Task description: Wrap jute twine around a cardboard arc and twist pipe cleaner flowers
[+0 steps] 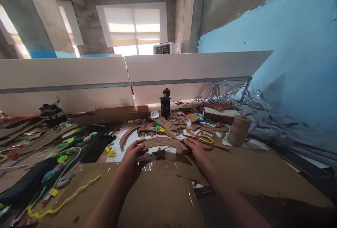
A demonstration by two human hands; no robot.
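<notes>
Between my two hands is a curved arc wrapped in brown twine (pixel 164 142), its bow facing away from me. My left hand (pixel 133 152) pinches the arc's left end, and my right hand (pixel 194 148) grips the right end. Just below the arc, a small brown star (pixel 159 153) shows over the white surface. Another curved cardboard strip (pixel 126 137) lies beyond my left hand. Close by my right hand are scissors with red and yellow handles (pixel 204 139) and a small glue bottle with a yellow label (pixel 189 126).
Cardboard sheets (pixel 158 200) cover the near table. A twine spool (pixel 239 131) and a patterned purse (pixel 221 111) are at right; a black bottle (pixel 165 106) stands at the back. Yellow fuzzy wire (pixel 71 198), a black case (pixel 28 182) and coloured scraps lie left. A white partition (pixel 197 65) runs behind.
</notes>
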